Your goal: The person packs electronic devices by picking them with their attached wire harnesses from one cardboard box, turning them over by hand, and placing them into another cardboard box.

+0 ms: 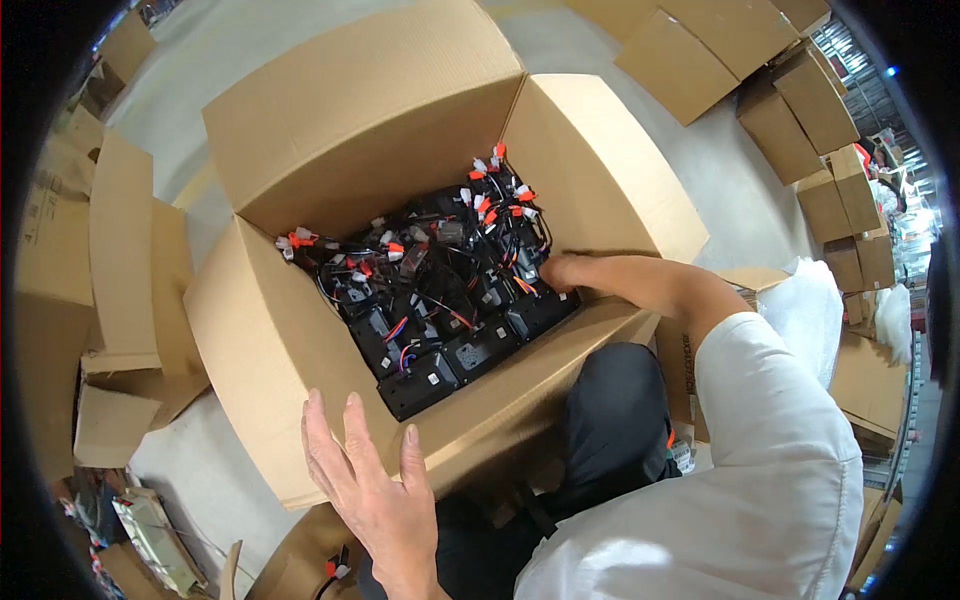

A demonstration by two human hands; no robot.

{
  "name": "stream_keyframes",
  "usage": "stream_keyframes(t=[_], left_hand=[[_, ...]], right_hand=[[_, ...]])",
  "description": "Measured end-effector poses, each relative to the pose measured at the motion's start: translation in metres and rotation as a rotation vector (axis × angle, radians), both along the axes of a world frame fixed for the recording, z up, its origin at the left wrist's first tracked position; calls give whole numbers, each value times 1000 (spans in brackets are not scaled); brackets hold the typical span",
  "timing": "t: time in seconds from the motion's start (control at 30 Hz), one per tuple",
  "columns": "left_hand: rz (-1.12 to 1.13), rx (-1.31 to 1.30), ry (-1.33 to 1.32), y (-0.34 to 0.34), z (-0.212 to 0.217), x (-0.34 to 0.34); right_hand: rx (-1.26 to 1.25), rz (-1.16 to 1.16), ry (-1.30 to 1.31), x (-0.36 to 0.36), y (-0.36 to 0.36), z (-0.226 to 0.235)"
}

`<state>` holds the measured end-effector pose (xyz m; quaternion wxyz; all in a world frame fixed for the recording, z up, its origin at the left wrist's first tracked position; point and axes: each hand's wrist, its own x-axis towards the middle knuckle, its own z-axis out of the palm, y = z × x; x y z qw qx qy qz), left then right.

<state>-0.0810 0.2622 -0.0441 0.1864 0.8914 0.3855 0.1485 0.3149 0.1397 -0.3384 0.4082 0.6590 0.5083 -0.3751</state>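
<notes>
A large cardboard box point(375, 95) stands before me with its flaps folded out. Inside lie several black plastic modules point(480, 350) in rows, with wires and red and white connectors point(488, 205) on top of them. My right hand point(562, 272) reaches down into the box at its right side, beside the end of the module rows. Its fingers are hidden, so what it touches cannot be made out. Over the near left flap hovers my left hand point(375, 490), fingers spread, holding nothing.
Empty-looking open cartons point(125, 270) stand at the left. Stacked closed boxes point(680, 60) line the far right. White plastic wrap point(810, 310) sits beside my right arm. Near my left hand, below, another carton point(300, 550) holds a cable with a red connector. A pale panel point(158, 540) lies at the lower left.
</notes>
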Motion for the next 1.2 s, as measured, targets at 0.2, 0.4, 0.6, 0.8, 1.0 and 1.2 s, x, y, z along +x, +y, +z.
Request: stream_keyframes(t=[0.2, 0.4, 0.6, 0.8, 1.0, 1.2], left_hand=[[10, -16, 21, -1, 4, -11], [-30, -20, 41, -3, 1, -7], [-34, 5, 56, 3, 1, -8], [-80, -28, 23, 1, 4, -8], [-106, -7, 16, 3, 2, -10], [-136, -41, -7, 0, 1, -4]], right_hand=[[623, -416, 53, -6, 47, 9], [524, -274, 87, -6, 77, 33], [871, -377, -176, 24, 80, 9], [263, -86, -46, 25, 96, 4], [997, -131, 332, -63, 221, 56], [1209, -769, 860, -132, 332, 10]])
